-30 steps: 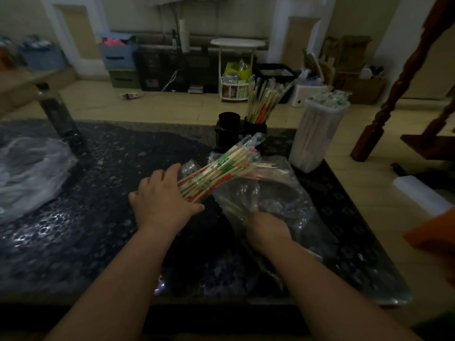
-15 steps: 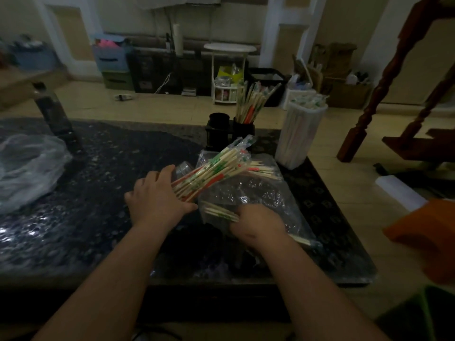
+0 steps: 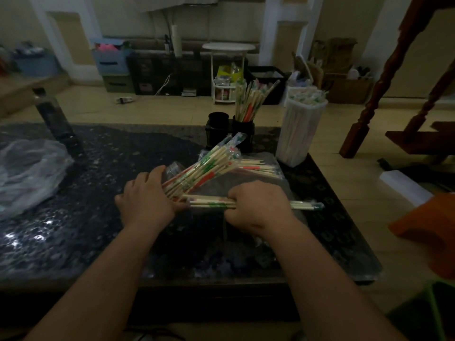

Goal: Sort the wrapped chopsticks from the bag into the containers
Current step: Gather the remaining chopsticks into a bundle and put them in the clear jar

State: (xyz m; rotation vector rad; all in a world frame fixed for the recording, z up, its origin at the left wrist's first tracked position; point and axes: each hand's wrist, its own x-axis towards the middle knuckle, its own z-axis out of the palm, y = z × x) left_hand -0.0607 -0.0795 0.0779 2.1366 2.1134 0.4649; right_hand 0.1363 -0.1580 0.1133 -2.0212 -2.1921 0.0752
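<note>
My left hand (image 3: 147, 200) grips a fanned bundle of wrapped chopsticks (image 3: 204, 172) that points up and to the right. My right hand (image 3: 258, 205) holds a smaller bunch of wrapped chopsticks (image 3: 211, 202) lying level, its far end sticking out to the right. Both bunches hang over the clear plastic bag (image 3: 275, 183), which still has loose chopsticks (image 3: 258, 166) in it. Behind stand two black holders: an empty one (image 3: 218, 129) and one with chopsticks (image 3: 243, 134). A tall white container (image 3: 299, 134) at the right is packed with wrapped chopsticks.
The dark speckled table (image 3: 86, 217) carries a crumpled clear bag (image 3: 27, 175) at the left and a dark bottle (image 3: 56, 124) behind it. An orange object (image 3: 428, 230) sits at the right edge. A wooden stair post (image 3: 364, 124) stands beyond the table.
My right hand has come out of the bag with a small bunch of chopsticks and brought it level toward the left hand's bundle. My left hand has stayed put.
</note>
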